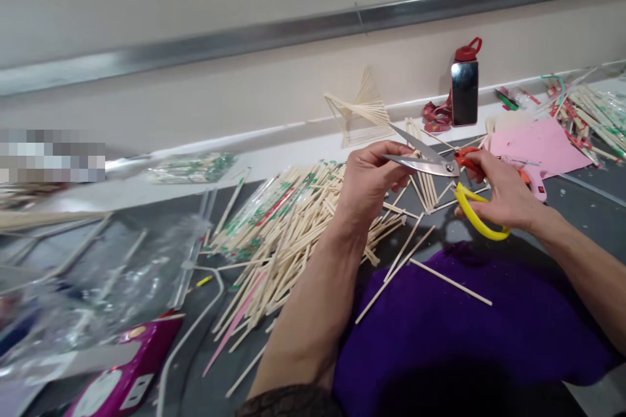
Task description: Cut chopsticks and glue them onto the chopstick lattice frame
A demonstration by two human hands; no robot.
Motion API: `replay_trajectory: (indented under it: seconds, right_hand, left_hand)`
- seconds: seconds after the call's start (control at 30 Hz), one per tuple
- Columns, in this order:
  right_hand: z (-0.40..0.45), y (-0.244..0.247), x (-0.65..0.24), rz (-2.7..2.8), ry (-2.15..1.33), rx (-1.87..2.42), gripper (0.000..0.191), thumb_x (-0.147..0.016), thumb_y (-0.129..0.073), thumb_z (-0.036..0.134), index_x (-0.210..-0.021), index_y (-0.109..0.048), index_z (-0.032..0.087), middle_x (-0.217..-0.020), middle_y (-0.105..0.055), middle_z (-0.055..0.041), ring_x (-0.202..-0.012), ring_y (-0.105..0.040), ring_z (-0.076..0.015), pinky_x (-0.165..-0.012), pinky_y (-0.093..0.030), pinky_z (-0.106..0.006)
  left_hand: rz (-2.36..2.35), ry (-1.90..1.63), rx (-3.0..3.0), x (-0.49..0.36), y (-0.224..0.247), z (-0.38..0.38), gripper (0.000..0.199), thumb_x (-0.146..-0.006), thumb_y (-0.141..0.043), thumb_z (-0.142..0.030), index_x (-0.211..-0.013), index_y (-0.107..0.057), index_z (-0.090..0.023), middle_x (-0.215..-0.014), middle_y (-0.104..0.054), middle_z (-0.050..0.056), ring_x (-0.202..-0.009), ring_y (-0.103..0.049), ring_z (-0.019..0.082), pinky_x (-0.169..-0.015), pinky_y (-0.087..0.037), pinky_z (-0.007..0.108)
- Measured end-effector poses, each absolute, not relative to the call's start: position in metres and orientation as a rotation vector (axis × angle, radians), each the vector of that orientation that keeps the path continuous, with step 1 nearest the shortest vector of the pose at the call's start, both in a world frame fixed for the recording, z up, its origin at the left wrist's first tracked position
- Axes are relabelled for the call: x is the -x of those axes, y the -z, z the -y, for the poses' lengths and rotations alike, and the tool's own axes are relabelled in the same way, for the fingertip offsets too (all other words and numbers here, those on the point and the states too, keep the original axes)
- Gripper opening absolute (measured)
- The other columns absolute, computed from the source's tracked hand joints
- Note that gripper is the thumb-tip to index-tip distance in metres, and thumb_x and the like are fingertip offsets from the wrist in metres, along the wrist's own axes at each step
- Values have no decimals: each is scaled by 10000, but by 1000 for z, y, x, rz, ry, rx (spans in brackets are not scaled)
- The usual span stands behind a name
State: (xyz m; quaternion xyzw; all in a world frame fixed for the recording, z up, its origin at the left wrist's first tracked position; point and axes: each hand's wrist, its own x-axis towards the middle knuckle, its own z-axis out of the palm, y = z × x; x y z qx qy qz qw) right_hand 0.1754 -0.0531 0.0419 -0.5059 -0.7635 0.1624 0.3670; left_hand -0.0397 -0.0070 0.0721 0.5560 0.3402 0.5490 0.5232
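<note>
My right hand [508, 192] holds a pair of scissors [443, 168] by its handles, one loop yellow and the other orange. The two metal blades are spread apart and point left, toward my left hand [369, 179]. The fingers of that hand are pinched on a thin wooden stick [417, 154], whose end shows between the blades; most of it is hidden. Below the hands, more joined sticks [426, 192] lie on the dark tabletop. Loose sticks [450, 281] rest across the purple cloth on my lap.
A large heap of wooden sticks [288, 247] lies left, beside wrapped chopsticks [264, 208]. A twisted stick model [362, 111] leans on the wall. A phone [464, 93] stands against a red-capped bottle [468, 50]. Pink paper [542, 143] lies right; a magenta device [130, 365] sits front left.
</note>
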Motion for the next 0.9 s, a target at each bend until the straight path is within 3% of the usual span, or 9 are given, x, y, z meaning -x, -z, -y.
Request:
replay_trajectory:
  seconds: [0.43, 0.9]
  right_hand:
    - [50, -33, -173, 2063, -513, 1267, 683, -660, -754, 491, -1206, -495, 173, -1137, -594, -130, -974, -592, -277, -822, -492, -440]
    - [52, -37, -172, 2091, -294, 1324, 637, -662, -723, 530, -1145, -539, 157, -993, -617, -105, -835, -580, -253, -732, -442, -390]
  left_hand:
    - [-879, -1280, -1382, 39, -66, 5, 62, -523, -705, -150, -561, -695, -198, -411, -571, -42, -330, -432, 49, -335, -296, 169]
    - [-892, -1254, -1435, 36, -66, 10, 66, -540, -699, -157, -589, -700, -201, -423, -573, -48, -342, -441, 53, -343, -314, 175]
